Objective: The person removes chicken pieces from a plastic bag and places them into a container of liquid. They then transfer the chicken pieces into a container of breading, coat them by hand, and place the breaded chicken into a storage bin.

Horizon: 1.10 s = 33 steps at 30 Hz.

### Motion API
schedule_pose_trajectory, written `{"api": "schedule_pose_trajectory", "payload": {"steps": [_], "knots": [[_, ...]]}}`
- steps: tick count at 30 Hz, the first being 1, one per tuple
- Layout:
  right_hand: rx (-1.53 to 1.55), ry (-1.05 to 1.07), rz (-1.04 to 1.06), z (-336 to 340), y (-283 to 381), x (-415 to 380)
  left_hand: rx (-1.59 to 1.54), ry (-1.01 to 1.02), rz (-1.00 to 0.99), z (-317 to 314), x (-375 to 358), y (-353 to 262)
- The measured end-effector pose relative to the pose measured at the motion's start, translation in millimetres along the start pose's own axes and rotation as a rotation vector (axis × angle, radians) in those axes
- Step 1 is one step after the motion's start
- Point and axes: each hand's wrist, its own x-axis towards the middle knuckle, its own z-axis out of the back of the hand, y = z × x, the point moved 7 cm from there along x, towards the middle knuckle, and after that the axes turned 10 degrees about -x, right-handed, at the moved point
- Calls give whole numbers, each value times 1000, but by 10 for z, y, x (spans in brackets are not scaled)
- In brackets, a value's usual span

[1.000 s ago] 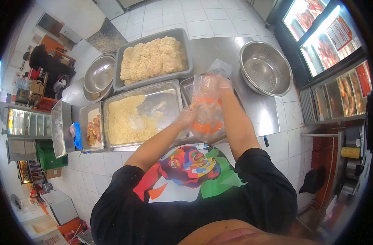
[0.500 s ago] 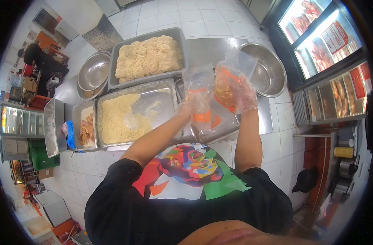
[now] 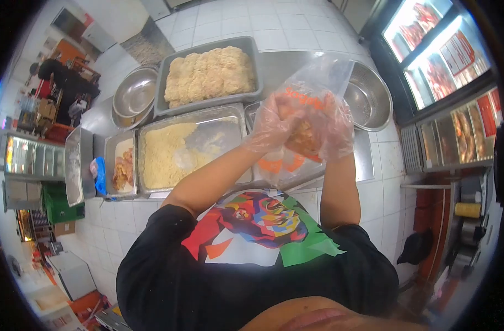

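Note:
A clear plastic bag (image 3: 303, 139) with orange print and orange-brown pieces, perhaps meat, is held up over the right side of the table. My left hand (image 3: 275, 122), in a clear plastic glove, is closed on the bag's left side near the top. On its right side, my gloved right hand (image 3: 340, 129) grips the same bag, its fingers partly hidden by plastic. The bag's loose upper end stands up beyond both hands. Below my left hand lies another clear bag (image 3: 271, 168) with orange print, over a metal tray that is mostly covered.
A metal tray of pale yellow breading (image 3: 166, 163) lies left of my hands. Behind it stands a grey tub (image 3: 258, 71) piled with breaded pieces. A perforated bowl (image 3: 379, 99) is at right; a pan of raw pieces (image 3: 124, 172) and steel bowls (image 3: 131, 99) are at left.
My left hand has moved right, from the lower printed bag to the filled one, and now holds it together with my right hand. The view has shifted slightly.

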Motion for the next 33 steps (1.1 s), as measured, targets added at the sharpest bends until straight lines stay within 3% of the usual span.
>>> {"api": "schedule_pose_trajectory", "payload": {"steps": [1, 4, 7, 9, 13, 15, 19, 21, 24, 25, 27, 29, 30, 32, 33], "knots": [[-49, -26, -22, -48, -59, 31, -2, -92, 100, 99, 8, 128], [155, -29, -267, -236, -390, 107, -201, -56, 184, 286, 82, 630], [-4, 136, -109, -431, -308, -22, -482, -232, 295, 371, -90, 224], [-270, 206, 37, -698, -15, -139, -267, -274, 242, 549, -132, 94], [-90, 210, -4, -1078, -128, -238, -103, -293, 159, 750, -217, 191], [47, 334, -35, -1308, -247, -164, 250, -219, -22, 900, -279, -81], [-260, 395, -131, -1778, -499, -44, 645, -127, -591, 1121, -413, -397], [-441, 371, -75, -1974, -580, -11, 743, -103, -542, 1254, -474, -430], [-471, 338, 213, -2307, -309, -96, 1047, -40, -489, 1553, -594, -477], [-375, 370, 198, -2473, -236, -164, 1161, -7, -458, 1641, -695, -501], [-197, 434, 148, -2727, -144, -261, 795, -131, -128, 1929, -820, -449], [-210, 429, 231, -2820, 164, -324, 645, -244, -87, 2039, -895, -513], [-217, 424, 270, -2925, 308, -349, 690, -310, -200, 2145, -954, -607], [-194, 515, 204, -3268, 313, -365, 566, -397, -144, 2406, -1111, -667], [-183, 558, 168, -3478, 344, -391, 397, -410, 12, 2551, -1202, -775]]}}
